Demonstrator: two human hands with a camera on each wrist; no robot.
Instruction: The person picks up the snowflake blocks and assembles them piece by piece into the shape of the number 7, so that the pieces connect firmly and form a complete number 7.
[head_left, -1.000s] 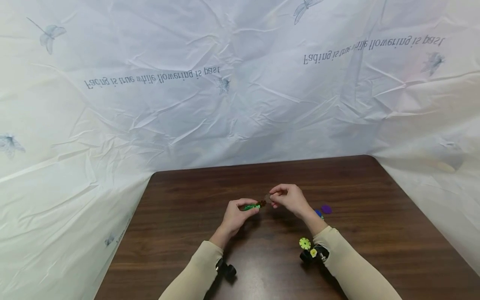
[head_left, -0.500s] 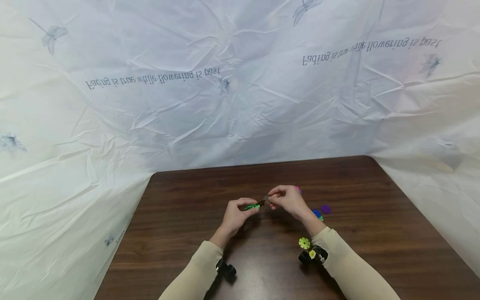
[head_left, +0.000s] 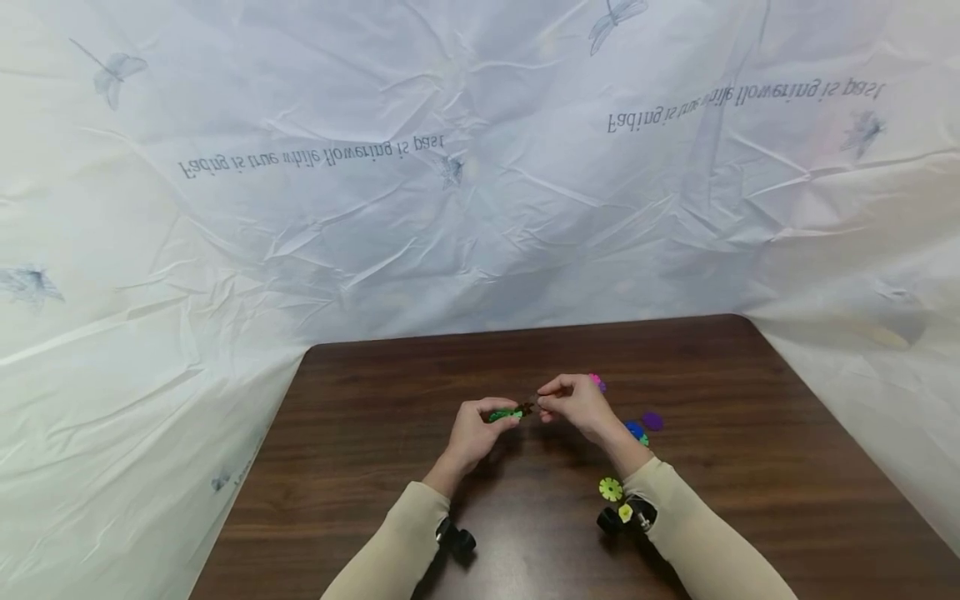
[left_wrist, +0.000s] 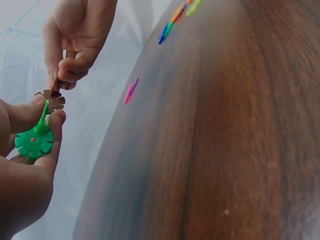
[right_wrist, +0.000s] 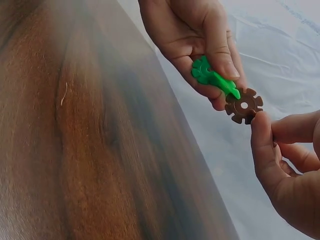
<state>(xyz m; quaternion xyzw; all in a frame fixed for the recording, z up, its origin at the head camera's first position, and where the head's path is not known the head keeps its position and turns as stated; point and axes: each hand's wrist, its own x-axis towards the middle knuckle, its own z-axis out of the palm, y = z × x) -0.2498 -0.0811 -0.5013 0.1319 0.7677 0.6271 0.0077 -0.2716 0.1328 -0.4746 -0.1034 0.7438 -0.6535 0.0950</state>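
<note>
Dark wood table, its far edge right up against a white sheet — both hands sit well inside the edges, loose discs off right. Left hand grips green pieces tipped with a brown disc; right hand pinches something brown at its rim.

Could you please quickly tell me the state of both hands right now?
Left hand: closed, holding green discs.
Right hand: closed, pinching a brown piece by its edge.
</note>
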